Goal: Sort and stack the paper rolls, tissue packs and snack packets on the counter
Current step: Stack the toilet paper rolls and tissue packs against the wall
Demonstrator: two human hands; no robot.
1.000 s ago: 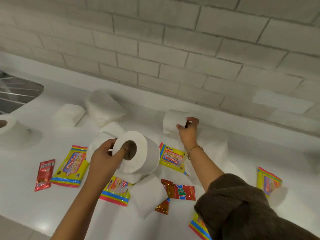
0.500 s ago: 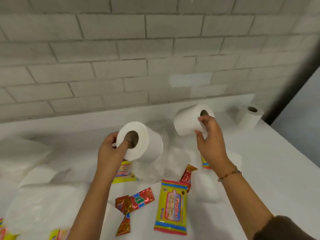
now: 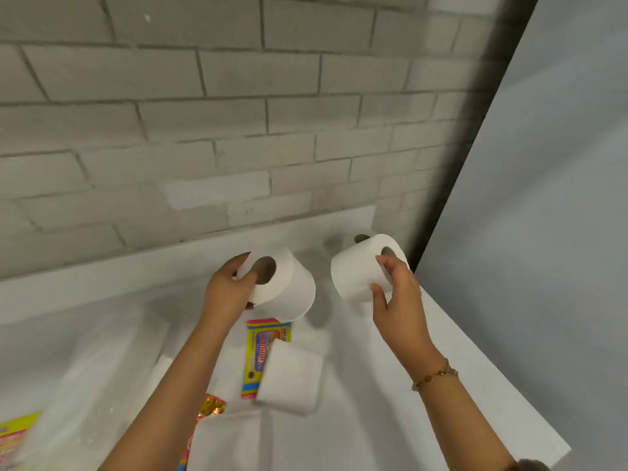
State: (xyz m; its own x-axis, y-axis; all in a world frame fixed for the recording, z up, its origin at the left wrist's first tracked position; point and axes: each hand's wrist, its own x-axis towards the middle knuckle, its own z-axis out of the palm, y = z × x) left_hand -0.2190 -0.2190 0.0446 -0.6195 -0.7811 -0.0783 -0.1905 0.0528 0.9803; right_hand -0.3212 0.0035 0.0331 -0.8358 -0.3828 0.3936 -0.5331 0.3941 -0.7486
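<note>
Two paper rolls aloft: left hand (image 3: 227, 294) grips one (image 3: 285, 287), right hand (image 3: 397, 300) other (image 3: 356, 273).

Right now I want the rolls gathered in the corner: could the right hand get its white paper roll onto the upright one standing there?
Probably yes. The right hand holds its white paper roll just in front of the upright roll, with nothing between them.

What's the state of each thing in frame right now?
left hand: shut on left roll
left roll: held off counter, on its side
right hand: shut on right roll
right roll: held up, on its side
corner roll: upright, mostly hidden
yellow packet: flat, partly under a tissue pack
</note>
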